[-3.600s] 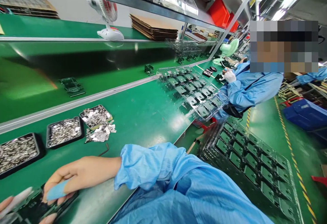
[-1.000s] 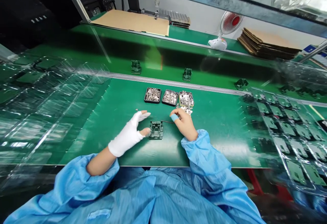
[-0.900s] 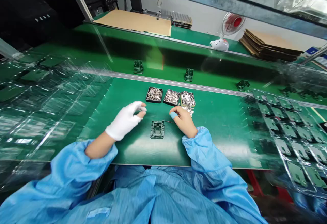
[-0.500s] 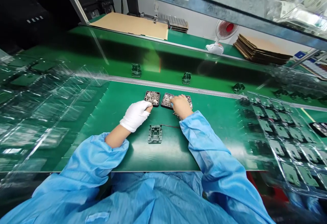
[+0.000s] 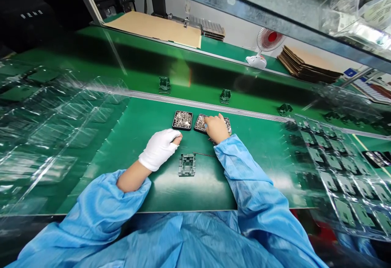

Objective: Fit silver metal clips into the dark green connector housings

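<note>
My left hand (image 5: 161, 148), in a white glove with bare fingertips, is closed just below the left black tray (image 5: 182, 120) of small metal parts; anything in its fingers is too small to name. Bare, my right hand (image 5: 217, 128) reaches over the right black tray (image 5: 200, 123), its fingers bent down among small metal parts; what they grip, if anything, is hidden. Between my forearms a green circuit board assembly (image 5: 187, 165) lies flat on the green mat (image 5: 195, 194). A thin dark rod (image 5: 204, 154) extends from near its top edge toward my right sleeve.
Clear plastic trays with green boards flank the mat at left (image 5: 45, 125) and right (image 5: 342, 162). Beyond a metal rail (image 5: 195, 104), board assemblies (image 5: 225, 95) sit on a green strip. A fan (image 5: 269, 42) and cardboard stack (image 5: 308, 64) stand behind. A metal shelf (image 5: 244, 11) crosses above.
My left hand has moved slightly down and left, away from the left tray. My right hand stays over the right tray, one finger now raised. The whole view has shifted a little.
</note>
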A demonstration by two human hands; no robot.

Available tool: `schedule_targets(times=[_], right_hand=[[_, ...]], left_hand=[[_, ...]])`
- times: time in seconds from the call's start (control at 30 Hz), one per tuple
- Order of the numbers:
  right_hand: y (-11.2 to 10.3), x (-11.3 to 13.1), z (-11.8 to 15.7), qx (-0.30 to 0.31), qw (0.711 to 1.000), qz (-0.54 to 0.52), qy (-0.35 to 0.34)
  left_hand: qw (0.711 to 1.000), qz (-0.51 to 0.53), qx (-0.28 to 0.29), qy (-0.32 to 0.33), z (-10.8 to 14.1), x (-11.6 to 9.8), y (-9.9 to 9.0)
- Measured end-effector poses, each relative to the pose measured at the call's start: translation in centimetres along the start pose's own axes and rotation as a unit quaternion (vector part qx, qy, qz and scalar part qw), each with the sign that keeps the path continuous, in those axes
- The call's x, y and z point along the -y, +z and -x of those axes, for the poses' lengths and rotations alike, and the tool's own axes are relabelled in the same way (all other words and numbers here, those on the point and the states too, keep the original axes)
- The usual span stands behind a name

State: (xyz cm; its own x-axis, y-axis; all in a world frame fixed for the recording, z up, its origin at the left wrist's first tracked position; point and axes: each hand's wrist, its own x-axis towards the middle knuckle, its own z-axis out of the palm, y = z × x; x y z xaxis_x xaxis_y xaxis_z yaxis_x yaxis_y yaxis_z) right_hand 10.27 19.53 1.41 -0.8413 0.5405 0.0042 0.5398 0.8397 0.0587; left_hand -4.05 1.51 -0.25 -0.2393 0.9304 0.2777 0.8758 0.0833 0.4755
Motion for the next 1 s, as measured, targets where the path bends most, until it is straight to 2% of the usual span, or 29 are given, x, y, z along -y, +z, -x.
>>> schedule_targets(times=[0.1, 0.27, 0.37, 0.63, 0.77, 0.83, 0.9, 0.93, 0.97, 1.0], right_hand=[[0.2, -0.1, 0.4, -0.007, 1.000, -0.010, 0.008], [0.0, -0.3, -0.3, 0.040, 0.998, -0.032, -0.018], [-0.2, -0.2, -0.8, 0.044, 0.998, -0.043, -0.012], [0.8, -1.0, -0.5, -0.021, 0.988, -0.147, 0.044], [1.1, -1.3, 0.0, -0.060, 0.965, -0.248, 0.061], [0.9, -0.9, 0.6, -0.077, 0.950, -0.297, 0.063], [0.6, 0.1, 1.5, -0.080, 0.915, -0.391, 0.058], [0.4, 0.8, 2.0, -0.067, 0.877, -0.473, 0.054], [0.3, 1.5, 2.6, -0.043, 0.820, -0.568, 0.050], [0.1, 2.3, 3.2, -0.011, 0.748, -0.662, 0.048]], left_hand=[[1.000, -0.006, 0.003, 0.006, 0.0, -0.2, 0.0], [1.000, -0.004, 0.019, 0.003, 0.0, -0.2, 0.3], [1.000, -0.002, 0.030, -0.003, 0.0, -0.2, 0.3], [0.999, -0.012, 0.032, 0.020, -0.1, -0.6, 0.2], [0.999, -0.011, 0.030, 0.024, -0.1, -0.5, 0.3], [1.000, 0.014, 0.009, 0.018, 0.0, -0.5, 0.4], [0.998, 0.060, -0.029, 0.013, 0.1, -0.8, 0.4], [0.995, 0.085, -0.051, 0.013, 0.2, -1.0, 0.4], [0.992, 0.105, -0.069, 0.016, 0.3, -1.3, 0.4], [0.989, 0.118, -0.083, 0.023, 0.4, -1.6, 0.4]])
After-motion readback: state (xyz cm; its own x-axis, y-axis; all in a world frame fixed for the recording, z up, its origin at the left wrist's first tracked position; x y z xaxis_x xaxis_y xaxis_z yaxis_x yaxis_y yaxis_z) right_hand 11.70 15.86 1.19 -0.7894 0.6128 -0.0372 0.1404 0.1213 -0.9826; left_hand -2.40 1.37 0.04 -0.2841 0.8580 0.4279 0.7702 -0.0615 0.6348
